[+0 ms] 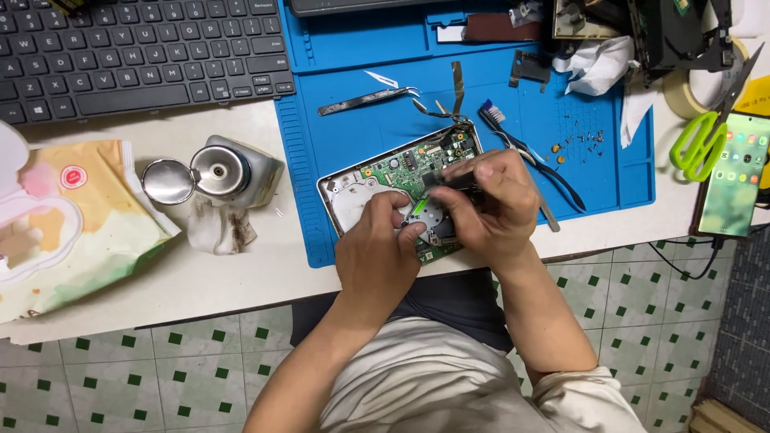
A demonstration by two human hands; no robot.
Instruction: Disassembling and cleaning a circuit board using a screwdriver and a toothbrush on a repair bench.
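An opened drive unit with a metal frame and a green circuit board (401, 167) lies tilted on the blue work mat (481, 88) near the table's front edge. My left hand (377, 252) rests on its near side, fingertips pressing by the round hub. My right hand (488, 204) is closed on a small dark tool (455, 183) whose tip points left onto the board.
Tweezers (369, 99), a small brush (493, 116), loose screws (581, 138) and crumpled tissue (597, 64) lie on the mat. A keyboard (136, 48), a metal liquid dispenser (220, 170) and a wipes pack (72, 216) sit left. Green scissors (706, 132) and a phone (734, 172) lie right.
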